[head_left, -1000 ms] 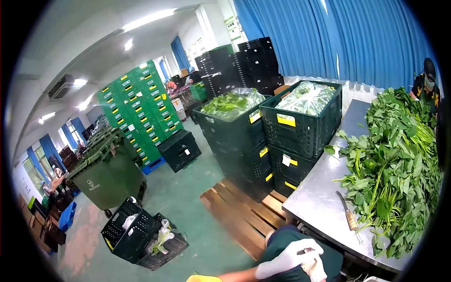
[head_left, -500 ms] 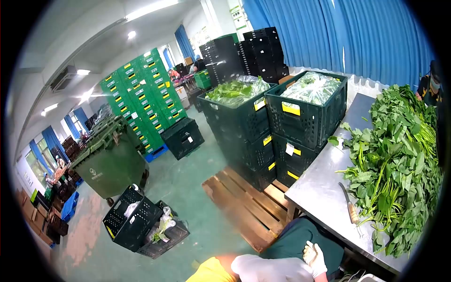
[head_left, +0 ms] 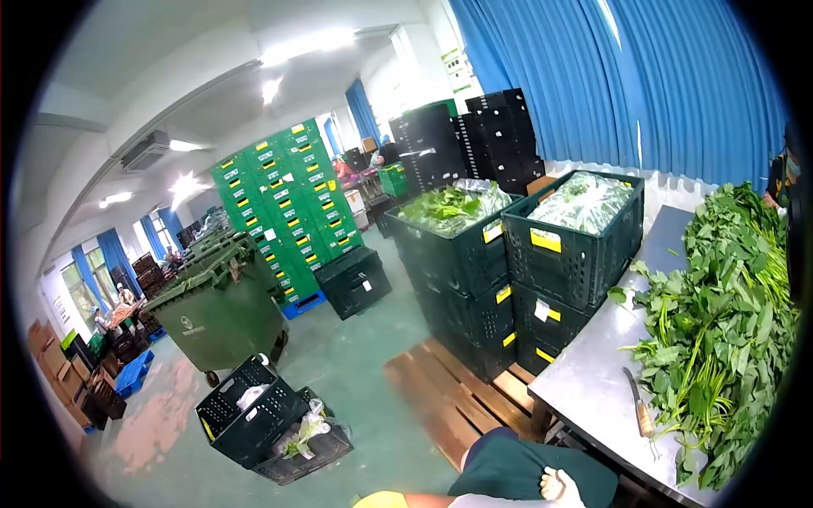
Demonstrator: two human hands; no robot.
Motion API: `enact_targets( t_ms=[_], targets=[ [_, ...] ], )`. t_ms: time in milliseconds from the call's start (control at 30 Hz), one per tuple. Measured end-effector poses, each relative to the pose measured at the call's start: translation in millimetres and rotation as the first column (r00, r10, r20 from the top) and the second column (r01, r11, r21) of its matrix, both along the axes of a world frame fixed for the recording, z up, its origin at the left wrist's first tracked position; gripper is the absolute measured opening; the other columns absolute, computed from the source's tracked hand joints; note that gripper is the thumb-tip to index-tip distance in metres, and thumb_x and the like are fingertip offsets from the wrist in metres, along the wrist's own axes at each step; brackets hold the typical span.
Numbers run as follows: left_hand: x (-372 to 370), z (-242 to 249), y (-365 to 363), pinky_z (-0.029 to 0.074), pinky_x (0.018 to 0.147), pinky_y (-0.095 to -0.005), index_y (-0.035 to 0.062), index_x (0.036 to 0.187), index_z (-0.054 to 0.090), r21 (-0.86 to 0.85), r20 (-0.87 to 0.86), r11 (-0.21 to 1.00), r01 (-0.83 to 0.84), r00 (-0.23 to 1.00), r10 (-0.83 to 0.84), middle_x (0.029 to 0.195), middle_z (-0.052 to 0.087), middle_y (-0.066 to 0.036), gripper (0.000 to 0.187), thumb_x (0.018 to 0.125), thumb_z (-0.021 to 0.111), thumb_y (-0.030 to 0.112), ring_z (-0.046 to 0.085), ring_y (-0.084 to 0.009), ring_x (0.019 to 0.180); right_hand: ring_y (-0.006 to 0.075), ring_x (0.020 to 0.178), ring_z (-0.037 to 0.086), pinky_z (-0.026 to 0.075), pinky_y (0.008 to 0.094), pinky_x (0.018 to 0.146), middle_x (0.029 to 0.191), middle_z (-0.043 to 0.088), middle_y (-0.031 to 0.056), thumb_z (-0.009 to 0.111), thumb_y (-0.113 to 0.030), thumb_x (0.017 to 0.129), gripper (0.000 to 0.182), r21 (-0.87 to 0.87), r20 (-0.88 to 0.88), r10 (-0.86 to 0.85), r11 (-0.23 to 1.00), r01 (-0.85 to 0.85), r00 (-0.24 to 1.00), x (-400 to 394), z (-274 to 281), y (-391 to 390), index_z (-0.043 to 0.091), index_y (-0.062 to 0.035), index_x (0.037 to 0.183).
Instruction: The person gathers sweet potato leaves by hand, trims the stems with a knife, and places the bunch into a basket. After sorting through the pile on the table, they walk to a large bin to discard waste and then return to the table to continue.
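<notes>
White-gloved right hand (head_left: 561,488) looks curled, can't tell if it's gripping anything; left hand (head_left: 495,502) mostly cut off, can't tell either. Greens (head_left: 720,313) on the table (head_left: 584,368) at right, knife (head_left: 644,415) on their near left: careless reach could mean a cut.

The gloved right hand (head_left: 561,488) sits low, fingers (head_left: 550,479) curled.

The leafy vegetables (head_left: 720,326) are green, the knife handle (head_left: 644,419) tan, the table (head_left: 589,377) silver-grey, the curtains (head_left: 550,93) blue.
</notes>
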State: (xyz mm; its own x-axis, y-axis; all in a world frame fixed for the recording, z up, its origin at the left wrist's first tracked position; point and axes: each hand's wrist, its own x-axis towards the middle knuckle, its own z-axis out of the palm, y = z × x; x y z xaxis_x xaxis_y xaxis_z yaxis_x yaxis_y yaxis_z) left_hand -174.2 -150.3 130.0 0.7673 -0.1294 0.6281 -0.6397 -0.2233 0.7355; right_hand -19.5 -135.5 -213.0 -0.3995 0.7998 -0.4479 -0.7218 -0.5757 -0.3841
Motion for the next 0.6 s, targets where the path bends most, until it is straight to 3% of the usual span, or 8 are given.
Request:
enact_targets(
  t_ms=[100, 200, 233, 267, 333, 400, 433, 600],
  targets=[
    [-6, -3, 8, 0.044, 0.061, -0.0382, 0.0016, 0.079, 0.063, 0.005, -0.039, 0.958, -0.285, 0.958, 0.285, 0.075, 0.062, -0.012, 0.018, 0.082, 0.068, 0.019, 0.058, -0.0268, 0.067, 0.0187, 0.091, 0.054, 0.044, 0.0304, 0.084, 0.099, 0.06, 0.0055, 0.053, -0.029, 0.092, 0.035, -0.052, 0.123, 0.011, 0.999, -0.005, 0.992, -7, 18, -3, 0.058, -0.0062, 0.118],
    [-11, 11, 12, 0.046, 0.063, -0.038, 0.0021, 0.08, 0.064, -0.253, 0.062, 0.953, -0.167, 0.98, 0.188, 0.078, 0.062, -0.012, 0.019, 0.083, 0.068, 0.021, 0.059, -0.0267, 0.07, 0.018, 0.093, 0.054, 0.044, 0.0294, 0.087, 0.101, 0.059, 0.0068, 0.051, -0.028, 0.093, 0.035, -0.017, 0.015, 0.099, 0.995, -0.099, 0.995, -6, -20, 0, 0.056, -0.005, 0.119],
    [-5, 12, 19, 0.047, 0.064, -0.0398, 0.002, 0.086, 0.064, -0.221, 0.285, 0.974, -0.049, 0.952, 0.113, 0.082, 0.061, -0.014, 0.02, 0.085, 0.065, 0.022, 0.058, -0.0273, 0.071, 0.0181, 0.092, 0.055, 0.044, 0.0295, 0.087, 0.1, 0.059, 0.0071, 0.05, -0.026, 0.094, 0.034, -0.037, 0.062, 0.127, 0.991, -0.125, 0.99, -9, 2, -4, 0.056, -0.0045, 0.119],
    [7, 4, 25, 0.048, 0.063, -0.0426, -0.0001, 0.092, 0.062, -0.112, 0.59, 0.994, -0.01, 0.804, 0.074, 0.084, 0.059, -0.016, 0.019, 0.088, 0.061, 0.019, 0.057, -0.0277, 0.069, 0.0181, 0.092, 0.055, 0.044, 0.0295, 0.087, 0.1, 0.06, 0.0074, 0.049, -0.025, 0.095, 0.033, -0.054, 0.11, 0.16, 0.986, -0.155, 0.981, -15, 24, -6, 0.055, -0.0039, 0.119],
    [-1, 25, 32, 0.048, 0.061, -0.0422, -0.0009, 0.095, 0.059, -0.173, 0.368, 0.985, 0.007, 0.928, 0.058, 0.086, 0.058, -0.016, 0.015, 0.09, 0.057, 0.014, 0.056, -0.0267, 0.068, 0.0182, 0.091, 0.056, 0.045, 0.0302, 0.085, 0.102, 0.06, 0.0083, 0.044, -0.02, 0.096, 0.034, 0.151, 0.265, 0.229, 0.95, -0.275, 0.937, -16, 16, -14, 0.053, -0.0042, 0.124],
    [2, 14, 39, 0.048, 0.061, -0.0407, -0.0011, 0.092, 0.058, -0.125, 0.475, 0.989, -0.08, 0.87, 0.13, 0.085, 0.058, -0.015, 0.014, 0.09, 0.057, 0.013, 0.056, -0.0265, 0.067, 0.0155, 0.099, 0.053, 0.039, 0.0291, 0.09, 0.119, 0.056, 0.0054, 0.047, -0.032, 0.095, 0.046, 0.028, 0.103, 0.323, 0.944, -0.328, 0.941, -17, -18, -12, 0.043, -0.0082, 0.135],
    [4, 7, 41, 0.047, 0.06, -0.0392, -0.0013, 0.089, 0.058, -0.068, 0.564, 0.987, -0.148, 0.81, 0.16, 0.084, 0.058, -0.015, 0.013, 0.091, 0.056, 0.012, 0.056, -0.0263, 0.067, 0.0155, 0.099, 0.053, 0.039, 0.0291, 0.09, 0.119, 0.056, 0.0054, 0.047, -0.032, 0.095, 0.046, 0.002, 0.099, 0.367, 0.929, -0.369, 0.925, -11, -27, -15, 0.043, -0.0082, 0.135],
    [3, -6, 46, 0.045, 0.056, -0.0381, -0.0002, 0.079, 0.059, -0.175, 0.475, 0.946, -0.273, 0.818, 0.324, 0.08, 0.058, -0.012, 0.018, 0.091, 0.057, 0.014, 0.056, -0.0268, 0.064, 0.0134, 0.097, 0.053, 0.042, 0.0264, 0.083, 0.113, 0.057, 0.0062, 0.046, -0.029, 0.096, 0.043, 0.055, -0.046, 0.519, 0.855, -0.516, 0.854, -22, -32, -3, 0.045, -0.0083, 0.133]
  ],
)
